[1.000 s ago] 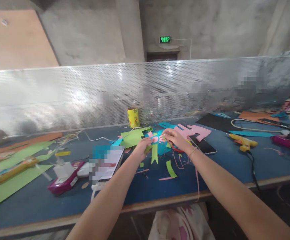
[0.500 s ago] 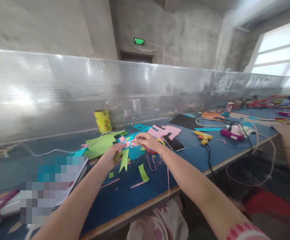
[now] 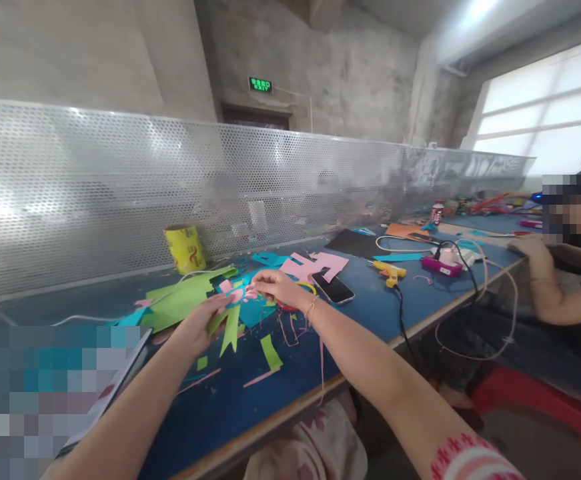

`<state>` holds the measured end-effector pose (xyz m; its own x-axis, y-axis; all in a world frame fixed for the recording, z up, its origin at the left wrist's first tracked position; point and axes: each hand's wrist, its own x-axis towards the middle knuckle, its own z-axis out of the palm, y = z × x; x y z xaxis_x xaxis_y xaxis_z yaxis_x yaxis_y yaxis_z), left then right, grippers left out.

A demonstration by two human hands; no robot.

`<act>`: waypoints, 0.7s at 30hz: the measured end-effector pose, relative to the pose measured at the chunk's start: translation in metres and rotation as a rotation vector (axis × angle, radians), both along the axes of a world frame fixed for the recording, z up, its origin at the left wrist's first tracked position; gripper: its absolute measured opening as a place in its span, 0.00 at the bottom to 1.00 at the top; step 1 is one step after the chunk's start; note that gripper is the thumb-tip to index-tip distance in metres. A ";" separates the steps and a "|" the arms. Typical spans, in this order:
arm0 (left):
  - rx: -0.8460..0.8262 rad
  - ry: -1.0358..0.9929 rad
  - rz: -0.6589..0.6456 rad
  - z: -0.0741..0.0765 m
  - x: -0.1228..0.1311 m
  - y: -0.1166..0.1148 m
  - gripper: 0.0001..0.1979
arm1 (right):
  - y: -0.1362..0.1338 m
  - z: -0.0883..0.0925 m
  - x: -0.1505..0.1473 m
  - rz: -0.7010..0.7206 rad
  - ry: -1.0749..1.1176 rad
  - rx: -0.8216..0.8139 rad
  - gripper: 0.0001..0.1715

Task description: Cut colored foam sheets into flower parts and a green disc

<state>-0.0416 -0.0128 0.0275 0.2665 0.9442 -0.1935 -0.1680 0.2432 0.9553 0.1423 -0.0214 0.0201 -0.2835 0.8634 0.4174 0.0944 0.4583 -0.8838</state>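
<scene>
Over the blue table [image 3: 250,407] my left hand [image 3: 200,325] grips a small paper craft piece [image 3: 234,308] made of a pink cut-out flower and hanging green strips. My right hand [image 3: 276,287] pinches the pink flower part from the right, fingers closed on it. Both hands hover just above a heap of green, teal and pink paper scraps [image 3: 185,300]. Loose green and pink strips [image 3: 271,352] lie below the hands.
A yellow can [image 3: 184,248] stands by the perforated metal screen [image 3: 120,180]. A phone [image 3: 333,288], a yellow glue gun [image 3: 389,271] with black cord and a pink device [image 3: 441,265] lie to the right. Another person's arm [image 3: 545,287] rests at the far right.
The view has swung to the right, bringing the other person and the window into sight. My hands keep hold of the paper piece in the same pose.
</scene>
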 end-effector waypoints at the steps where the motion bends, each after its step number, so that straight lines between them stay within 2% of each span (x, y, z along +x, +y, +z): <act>1: -0.001 -0.003 -0.003 0.001 0.000 -0.001 0.12 | 0.000 -0.001 0.000 0.010 0.011 -0.003 0.10; 6: 0.009 -0.009 0.007 0.002 0.001 -0.003 0.10 | 0.003 -0.002 0.000 0.023 -0.012 0.017 0.11; 16: 0.024 -0.077 -0.071 0.003 0.002 -0.004 0.07 | 0.002 0.000 -0.002 -0.201 -0.055 0.192 0.14; 21: 0.026 -0.072 0.021 0.006 0.006 -0.007 0.06 | 0.001 0.000 -0.002 -0.266 -0.103 0.218 0.13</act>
<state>-0.0354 -0.0193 0.0339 0.2592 0.9541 -0.1500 -0.2417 0.2144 0.9464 0.1400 -0.0208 0.0198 -0.1114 0.8063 0.5809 0.3191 0.5826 -0.7475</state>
